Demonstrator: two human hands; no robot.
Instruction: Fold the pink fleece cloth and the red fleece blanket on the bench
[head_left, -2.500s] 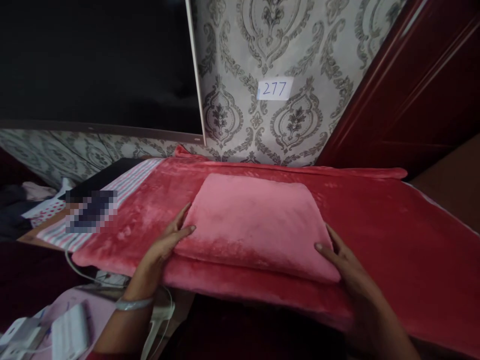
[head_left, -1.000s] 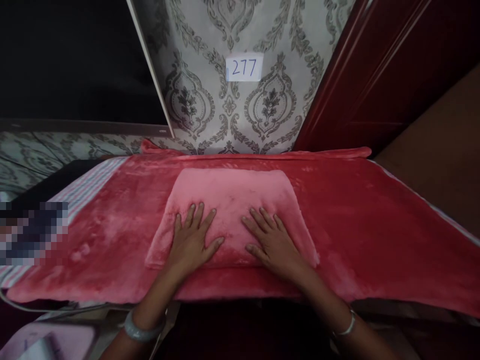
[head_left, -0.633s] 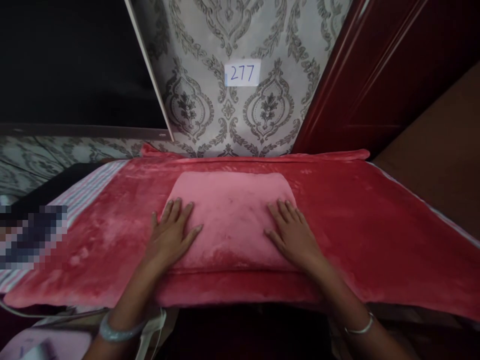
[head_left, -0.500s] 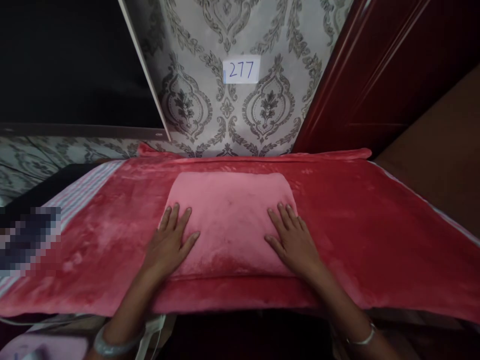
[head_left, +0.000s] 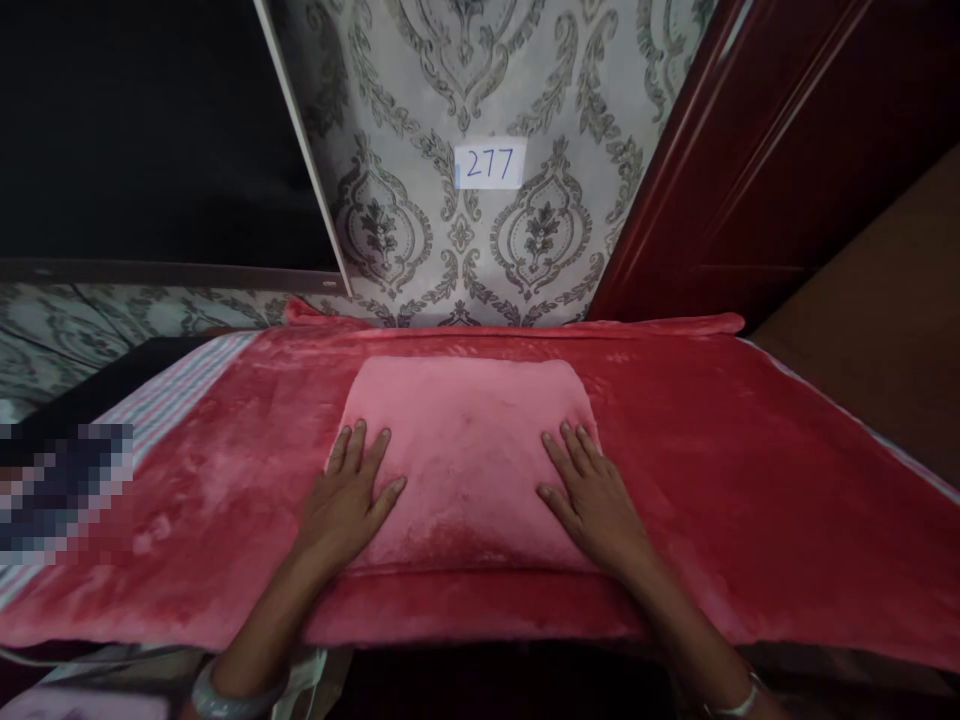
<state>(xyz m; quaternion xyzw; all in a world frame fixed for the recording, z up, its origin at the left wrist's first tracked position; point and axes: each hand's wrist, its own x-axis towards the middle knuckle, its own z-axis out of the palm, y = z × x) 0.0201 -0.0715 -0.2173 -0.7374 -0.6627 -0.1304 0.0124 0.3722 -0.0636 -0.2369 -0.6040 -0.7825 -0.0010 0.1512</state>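
Note:
A folded pink plush cloth (head_left: 465, 450) lies flat on a red plush blanket (head_left: 720, 480) that covers the table. My left hand (head_left: 349, 500) rests palm down on the cloth's left edge, fingers spread. On the opposite edge, my right hand (head_left: 592, 495) lies flat too, its fingers apart. Neither hand grips anything. Part of the cloth's side edges is hidden under my palms and wrists.
A large dark screen (head_left: 150, 130) stands at the back left. Behind the table is a patterned wall with a paper label (head_left: 490, 163) reading 277. A dark red wooden panel (head_left: 712, 200) rises at the right. Striped fabric (head_left: 169, 385) shows at the left.
The whole view has shifted slightly, so everything sits a little lower in the picture. Both hands stay flat at the same places on the pink cloth.

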